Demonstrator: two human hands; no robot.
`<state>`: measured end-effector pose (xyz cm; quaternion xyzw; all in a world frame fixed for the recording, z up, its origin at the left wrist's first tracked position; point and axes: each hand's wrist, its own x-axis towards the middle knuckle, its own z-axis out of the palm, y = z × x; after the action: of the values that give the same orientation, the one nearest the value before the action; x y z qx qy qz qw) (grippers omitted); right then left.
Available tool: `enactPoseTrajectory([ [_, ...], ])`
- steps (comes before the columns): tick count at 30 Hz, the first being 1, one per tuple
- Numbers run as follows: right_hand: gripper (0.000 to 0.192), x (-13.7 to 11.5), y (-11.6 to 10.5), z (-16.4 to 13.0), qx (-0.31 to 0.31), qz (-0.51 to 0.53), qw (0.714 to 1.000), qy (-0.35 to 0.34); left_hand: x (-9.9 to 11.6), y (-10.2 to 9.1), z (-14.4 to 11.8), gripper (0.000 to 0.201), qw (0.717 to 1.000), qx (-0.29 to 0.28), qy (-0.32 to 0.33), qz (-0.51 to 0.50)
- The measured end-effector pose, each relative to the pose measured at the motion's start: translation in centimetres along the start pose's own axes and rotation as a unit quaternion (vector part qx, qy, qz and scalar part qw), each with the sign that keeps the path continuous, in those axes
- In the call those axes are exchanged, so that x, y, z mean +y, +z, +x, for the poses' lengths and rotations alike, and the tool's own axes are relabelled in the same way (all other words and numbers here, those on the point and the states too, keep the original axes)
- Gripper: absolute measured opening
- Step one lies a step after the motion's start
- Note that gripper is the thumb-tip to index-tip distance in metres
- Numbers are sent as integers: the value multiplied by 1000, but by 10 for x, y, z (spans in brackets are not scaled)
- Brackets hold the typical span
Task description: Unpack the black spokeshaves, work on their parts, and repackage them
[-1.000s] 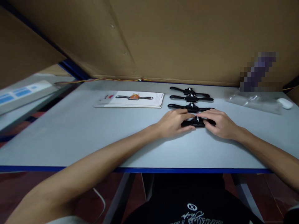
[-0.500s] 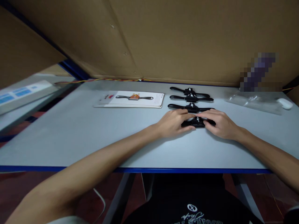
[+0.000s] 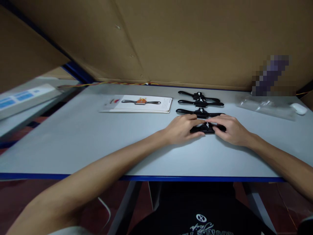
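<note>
A black spokeshave (image 3: 208, 129) lies on the grey table, the nearest in a column of similar tools. My left hand (image 3: 182, 128) grips its left handle, thumb on the near side and fingers on the far side. Around the right handle closes my right hand (image 3: 231, 130), its fingertips near the silver screws at the middle. Both handles are partly hidden by my fingers. Just beyond is a second spokeshave (image 3: 201, 112), close to my fingers. Farther back rest two more, a third spokeshave (image 3: 201, 103) and a fourth spokeshave (image 3: 198, 95), nearly touching each other.
Left of the tools lies a stack of printed cards (image 3: 146, 103) picturing a spokeshave. A clear plastic bag (image 3: 266, 107) and a white object (image 3: 298, 109) are at the right. A cardboard wall (image 3: 186, 42) borders the back, with a twisted cable (image 3: 114, 83) along its foot.
</note>
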<state>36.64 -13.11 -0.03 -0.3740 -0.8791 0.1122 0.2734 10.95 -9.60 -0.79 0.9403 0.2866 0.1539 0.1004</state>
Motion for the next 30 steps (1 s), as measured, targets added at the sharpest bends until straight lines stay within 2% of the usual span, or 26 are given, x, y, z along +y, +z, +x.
enactPoseTrajectory([
  [6, 31, -2, 1, 2, 9, 19, 1000, 14, 0, 1, 0, 56, 1000, -4, -7, 5],
  [10, 23, -2, 6, 2, 30, 24, 998, 54, -1, 1, 0, 56, 1000, -5, -5, 6],
  [18, 16, -5, 13, 2, 45, -15, 995, 92, -1, 2, 1, 53, 1000, -4, 5, -11],
  [23, 30, -7, 14, 3, 15, -68, 997, 30, -2, 3, 1, 56, 1000, 2, 11, -20],
  [30, 26, -3, 9, 0, 3, -48, 996, -70, -3, 4, 0, 56, 999, 5, 7, -37],
])
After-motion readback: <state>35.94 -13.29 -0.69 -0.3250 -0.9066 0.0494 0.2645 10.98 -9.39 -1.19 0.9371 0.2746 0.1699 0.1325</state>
